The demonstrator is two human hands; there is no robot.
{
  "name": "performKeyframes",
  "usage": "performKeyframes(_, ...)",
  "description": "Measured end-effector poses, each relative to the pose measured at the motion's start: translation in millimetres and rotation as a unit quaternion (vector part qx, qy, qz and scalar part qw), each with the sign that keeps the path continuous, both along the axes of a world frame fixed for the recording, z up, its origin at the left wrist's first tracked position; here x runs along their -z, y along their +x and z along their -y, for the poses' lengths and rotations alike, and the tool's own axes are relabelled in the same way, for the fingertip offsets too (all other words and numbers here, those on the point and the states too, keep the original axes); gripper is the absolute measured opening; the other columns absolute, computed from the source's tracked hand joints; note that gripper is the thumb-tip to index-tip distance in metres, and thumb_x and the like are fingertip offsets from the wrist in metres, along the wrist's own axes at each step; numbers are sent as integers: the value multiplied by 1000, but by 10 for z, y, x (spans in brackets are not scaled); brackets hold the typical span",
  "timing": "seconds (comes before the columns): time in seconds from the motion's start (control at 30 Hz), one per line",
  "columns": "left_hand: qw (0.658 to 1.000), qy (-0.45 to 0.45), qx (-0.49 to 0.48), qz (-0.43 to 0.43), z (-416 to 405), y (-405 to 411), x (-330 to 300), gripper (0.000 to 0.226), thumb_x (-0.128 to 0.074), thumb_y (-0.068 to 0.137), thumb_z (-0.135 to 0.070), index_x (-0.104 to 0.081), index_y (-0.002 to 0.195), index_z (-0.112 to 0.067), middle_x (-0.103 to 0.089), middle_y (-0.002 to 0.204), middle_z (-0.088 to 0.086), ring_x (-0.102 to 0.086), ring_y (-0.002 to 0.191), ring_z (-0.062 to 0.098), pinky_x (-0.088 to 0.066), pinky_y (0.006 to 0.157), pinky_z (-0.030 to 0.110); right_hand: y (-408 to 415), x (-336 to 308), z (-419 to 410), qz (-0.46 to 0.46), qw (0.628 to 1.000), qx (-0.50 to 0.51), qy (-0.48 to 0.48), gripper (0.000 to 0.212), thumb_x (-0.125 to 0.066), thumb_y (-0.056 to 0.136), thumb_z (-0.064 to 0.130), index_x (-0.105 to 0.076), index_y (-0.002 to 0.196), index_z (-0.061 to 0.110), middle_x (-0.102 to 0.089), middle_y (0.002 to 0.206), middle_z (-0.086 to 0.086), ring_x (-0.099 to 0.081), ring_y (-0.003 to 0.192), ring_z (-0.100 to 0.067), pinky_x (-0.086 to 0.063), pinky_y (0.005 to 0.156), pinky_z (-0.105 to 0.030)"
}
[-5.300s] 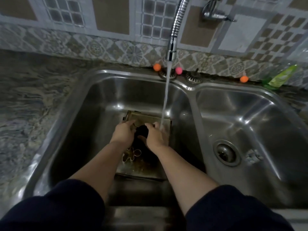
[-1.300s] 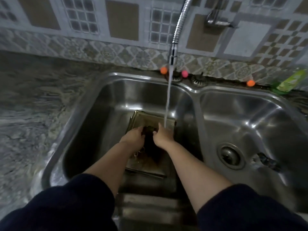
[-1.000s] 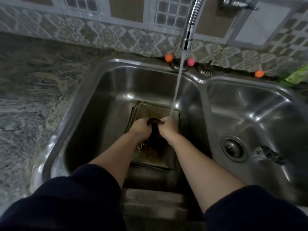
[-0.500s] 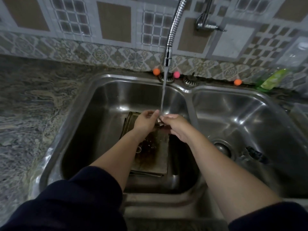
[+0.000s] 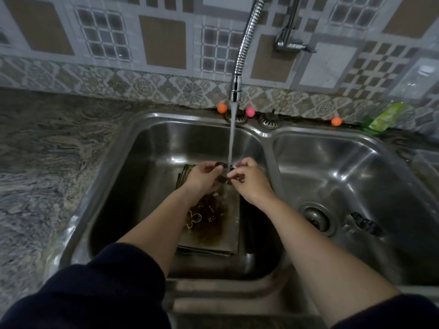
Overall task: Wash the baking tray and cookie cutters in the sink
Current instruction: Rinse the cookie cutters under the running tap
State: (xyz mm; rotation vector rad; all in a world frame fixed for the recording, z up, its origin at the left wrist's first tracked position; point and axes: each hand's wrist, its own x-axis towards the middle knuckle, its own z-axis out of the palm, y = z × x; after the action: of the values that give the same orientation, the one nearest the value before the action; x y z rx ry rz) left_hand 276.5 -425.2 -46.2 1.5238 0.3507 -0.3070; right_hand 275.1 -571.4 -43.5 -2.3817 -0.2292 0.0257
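Steel sink (image 5: 152, 129): both hands pinch small dark object (image 5: 225, 178), shape unclear.

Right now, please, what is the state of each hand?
Left hand: pinches the small dark metal cookie cutter under the water.
Right hand: pinches the same cutter.

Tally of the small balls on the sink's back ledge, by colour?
Orange balls: 2
Pink ball: 1
Total: 3
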Motion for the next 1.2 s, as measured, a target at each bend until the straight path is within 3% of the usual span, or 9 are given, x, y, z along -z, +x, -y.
performKeyframes(0.13,999,-32,-24,14,16,-10,-13,25,-57,92,-8,-56,117,-10,-61,119,10,-66,101,26,-59,77,37,84,-37,3,-69,991,49,101,24,-60,89,7,-67,105,23,-57,110,2,-57,99,-11,-48,82,-20)
performKeyframes(0.23,998,27,17,52,71,-55,-70,37,-56,93,-4,-52,130,-6,-61,121,8,-64,104,24,-59,74,33,196,-47,-14,-93,991,65,68,34,-64,89,19,-60,124,20,-63,107,-1,-62,100,-17,-52,87,-29)
performKeyframes(0.37,994,47,50,87,105,-96,-147,32,-55,92,-3,-57,122,-14,-64,106,-4,-65,96,14,-58,76,30,283,-23,-39,-78,988,117,67,22,-62,90,14,-69,111,15,-68,112,-2,-64,103,-18,-52,88,-27)
performKeyframes(0.5,990,74,32,118,100,-106,-160,33,-56,91,-3,-58,122,-16,-65,106,-7,-65,95,12,-59,78,33,232,-12,-81,-215,916,182,286,25,-52,95,9,-69,92,27,-69,107,-4,-67,95,-22,-58,84,-39)
performKeyframes(0.63,991,35,-9,129,92,-126,-107,36,-57,91,-4,-55,125,-17,-63,111,-7,-64,100,12,-58,82,33,177,-78,-38,-297,830,169,440,27,-47,98,10,-64,117,20,-68,109,-9,-67,100,-24,-56,85,-36)
performKeyframes(0.77,989,-73,-51,115,94,-139,-90,29,-51,94,-1,-55,117,-18,-63,114,0,-65,102,16,-57,82,33,132,-225,118,-345,828,112,428,26,-52,97,30,-60,118,16,-66,114,-13,-65,103,-30,-53,90,-44)
performKeyframes(0.87,986,-58,-26,156,154,-149,-108,27,-51,94,1,-57,113,-18,-62,119,2,-64,106,18,-58,81,31,155,-339,232,-398,811,77,421,45,-52,93,46,-55,122,11,-66,115,-20,-66,103,-35,-53,90,-44)
performKeyframes(1.03,980,-32,11,195,339,-168,-223,30,-47,94,7,-56,118,-8,-61,118,4,-62,105,15,-58,78,27,139,-531,441,-415,794,88,435,30,-61,92,26,-59,113,4,-68,102,-22,-67,96,-30,-60,74,-33)
performKeyframes(1.2,957,79,78,268,634,-95,-359,39,-47,89,15,-61,118,-7,-64,117,3,-60,110,10,-49,98,25,66,-636,868,-434,793,34,426,8,-54,91,7,-60,95,4,-64,106,-18,-60,107,-30,-46,100,-37)
